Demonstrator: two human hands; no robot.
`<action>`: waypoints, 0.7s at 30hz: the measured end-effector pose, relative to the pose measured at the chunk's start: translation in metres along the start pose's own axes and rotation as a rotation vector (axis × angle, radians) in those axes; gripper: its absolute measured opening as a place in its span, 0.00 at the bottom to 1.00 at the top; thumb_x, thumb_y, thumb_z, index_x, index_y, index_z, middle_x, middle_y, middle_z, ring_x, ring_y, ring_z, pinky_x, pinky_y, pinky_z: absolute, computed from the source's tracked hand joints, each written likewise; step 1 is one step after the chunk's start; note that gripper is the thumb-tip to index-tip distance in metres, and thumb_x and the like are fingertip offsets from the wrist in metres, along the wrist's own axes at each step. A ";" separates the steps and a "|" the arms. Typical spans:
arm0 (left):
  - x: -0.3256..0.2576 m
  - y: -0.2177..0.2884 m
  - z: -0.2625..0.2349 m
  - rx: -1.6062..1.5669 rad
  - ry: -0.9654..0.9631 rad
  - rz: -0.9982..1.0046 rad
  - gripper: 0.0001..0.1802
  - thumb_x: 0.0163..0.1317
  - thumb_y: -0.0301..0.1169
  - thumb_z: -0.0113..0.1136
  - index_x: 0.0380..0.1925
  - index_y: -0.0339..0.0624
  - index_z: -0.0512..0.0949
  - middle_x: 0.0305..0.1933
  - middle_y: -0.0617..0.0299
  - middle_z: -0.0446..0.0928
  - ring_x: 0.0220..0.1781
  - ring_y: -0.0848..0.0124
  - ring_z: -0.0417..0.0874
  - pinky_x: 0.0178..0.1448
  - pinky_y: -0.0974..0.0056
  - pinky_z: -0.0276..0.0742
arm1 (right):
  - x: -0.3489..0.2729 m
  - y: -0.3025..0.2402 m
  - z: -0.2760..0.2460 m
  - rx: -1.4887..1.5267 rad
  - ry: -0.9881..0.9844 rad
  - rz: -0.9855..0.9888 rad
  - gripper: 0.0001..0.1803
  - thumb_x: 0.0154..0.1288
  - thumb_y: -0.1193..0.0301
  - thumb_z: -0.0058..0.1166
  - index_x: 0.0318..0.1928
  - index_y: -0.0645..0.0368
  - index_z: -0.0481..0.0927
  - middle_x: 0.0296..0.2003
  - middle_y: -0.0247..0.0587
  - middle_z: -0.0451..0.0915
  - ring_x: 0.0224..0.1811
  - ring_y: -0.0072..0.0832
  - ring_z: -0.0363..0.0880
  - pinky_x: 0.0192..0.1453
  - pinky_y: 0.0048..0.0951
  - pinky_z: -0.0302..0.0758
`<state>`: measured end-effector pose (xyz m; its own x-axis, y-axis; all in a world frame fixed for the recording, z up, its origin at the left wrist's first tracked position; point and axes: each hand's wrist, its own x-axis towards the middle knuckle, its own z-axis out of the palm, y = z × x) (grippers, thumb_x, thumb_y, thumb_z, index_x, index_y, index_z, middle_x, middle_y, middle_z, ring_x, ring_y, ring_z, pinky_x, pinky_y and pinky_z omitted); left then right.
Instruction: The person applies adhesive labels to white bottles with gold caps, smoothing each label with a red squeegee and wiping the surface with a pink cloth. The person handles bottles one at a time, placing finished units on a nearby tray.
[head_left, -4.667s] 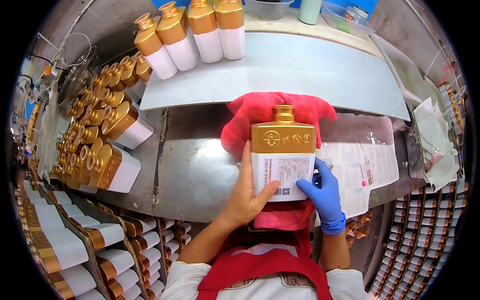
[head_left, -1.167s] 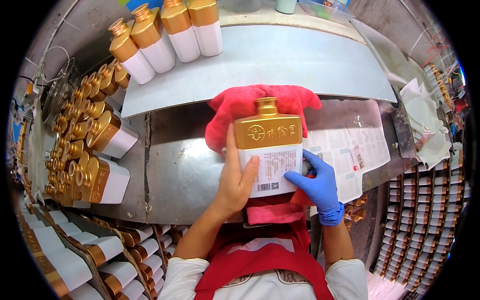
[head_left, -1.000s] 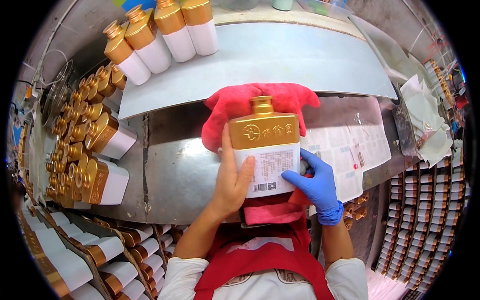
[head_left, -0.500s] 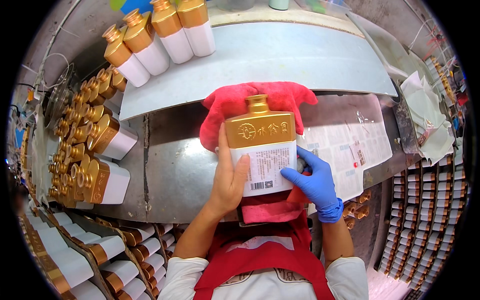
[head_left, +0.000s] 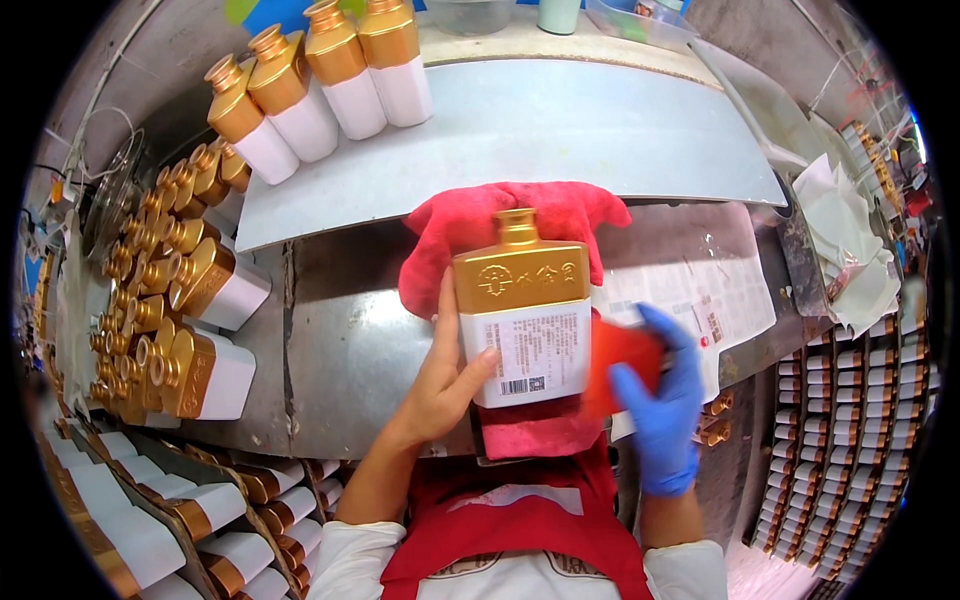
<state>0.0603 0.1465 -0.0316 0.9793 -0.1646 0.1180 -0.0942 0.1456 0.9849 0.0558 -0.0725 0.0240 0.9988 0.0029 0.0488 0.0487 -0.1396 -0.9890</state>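
two hands work on one flat bottle. the left hand [head_left: 440, 385], bare, lies along the left edge of the gold-and-white bottle [head_left: 525, 310], its fingers together and stretched up the side, the thumb pressed onto the lower left corner of the white label [head_left: 530, 350]. the right hand [head_left: 660, 400], in a blue glove, is blurred just beside the bottle's right edge, its fingers curled around a small red piece [head_left: 622, 365] that touches or overlaps the label's right margin; whether it is a card or a cloth cannot be told. the bottle lies on its back on a red cloth [head_left: 480, 235], neck pointing away from the person, in the middle of the grey metal worktop [head_left: 340, 340], the cloth showing above and below it. sheets of printed labels [head_left: 700, 295] lie on the worktop to the right. judged from this, the label is being smoothed down, and it would go best if the left thumb holds the bottle firmly against the cloth while the red piece runs flat from the label's middle to its edge, so that no bubble or lifted corner remains. four like bottles [head_left: 320, 85] stand upright on the pale belt [head_left: 560, 130] beyond, and many more crowd the left side [head_left: 170, 290]
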 end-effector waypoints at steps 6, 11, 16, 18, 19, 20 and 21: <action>0.003 0.000 0.001 0.016 -0.014 -0.005 0.45 0.66 0.26 0.47 0.71 0.32 0.26 0.76 0.47 0.41 0.76 0.62 0.46 0.75 0.63 0.42 | 0.000 -0.002 0.052 -0.615 -0.017 -0.300 0.22 0.64 0.74 0.53 0.59 0.55 0.71 0.42 0.52 0.79 0.41 0.49 0.79 0.46 0.39 0.76; 0.001 -0.003 -0.001 0.033 -0.024 0.030 0.45 0.67 0.28 0.46 0.70 0.31 0.26 0.76 0.45 0.40 0.77 0.61 0.45 0.75 0.63 0.41 | 0.017 0.017 0.020 -0.449 0.152 -0.239 0.20 0.67 0.75 0.49 0.58 0.67 0.67 0.55 0.50 0.71 0.57 0.38 0.71 0.61 0.36 0.68; 0.001 -0.005 -0.001 -0.006 -0.037 0.043 0.45 0.68 0.28 0.47 0.70 0.30 0.27 0.76 0.45 0.40 0.77 0.61 0.44 0.75 0.63 0.40 | 0.039 0.011 0.019 -0.328 0.068 -0.419 0.19 0.57 0.86 0.55 0.50 0.62 0.73 0.48 0.43 0.76 0.46 0.27 0.75 0.50 0.25 0.71; -0.001 -0.009 -0.003 -0.054 -0.027 0.038 0.45 0.68 0.29 0.47 0.71 0.31 0.27 0.77 0.45 0.39 0.77 0.61 0.43 0.75 0.63 0.40 | 0.034 0.004 0.022 -0.585 -0.072 -0.750 0.18 0.43 0.83 0.63 0.37 0.51 0.84 0.33 0.35 0.81 0.35 0.32 0.78 0.42 0.29 0.74; -0.002 -0.013 -0.004 -0.057 -0.032 0.047 0.45 0.68 0.29 0.48 0.71 0.32 0.27 0.77 0.46 0.38 0.77 0.61 0.42 0.75 0.62 0.40 | 0.022 0.009 0.018 -0.579 -0.231 -0.719 0.19 0.43 0.83 0.63 0.38 0.50 0.85 0.34 0.34 0.82 0.33 0.31 0.78 0.40 0.29 0.74; -0.003 -0.016 -0.006 -0.060 -0.036 0.057 0.45 0.68 0.29 0.48 0.71 0.32 0.27 0.77 0.46 0.37 0.77 0.62 0.42 0.75 0.62 0.39 | 0.008 0.014 0.011 -0.571 -0.389 -0.684 0.20 0.43 0.83 0.63 0.39 0.49 0.85 0.34 0.33 0.82 0.31 0.29 0.77 0.39 0.29 0.73; -0.002 -0.017 -0.006 -0.068 -0.048 0.069 0.45 0.68 0.30 0.48 0.71 0.33 0.28 0.77 0.46 0.37 0.77 0.62 0.41 0.76 0.62 0.39 | -0.006 0.013 0.004 -0.563 -0.428 -0.624 0.20 0.43 0.83 0.63 0.39 0.48 0.85 0.34 0.32 0.83 0.31 0.29 0.78 0.38 0.29 0.73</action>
<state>0.0610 0.1499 -0.0494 0.9610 -0.1979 0.1930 -0.1473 0.2242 0.9634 0.0502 -0.0701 0.0104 0.7147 0.5866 0.3809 0.6781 -0.4478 -0.5828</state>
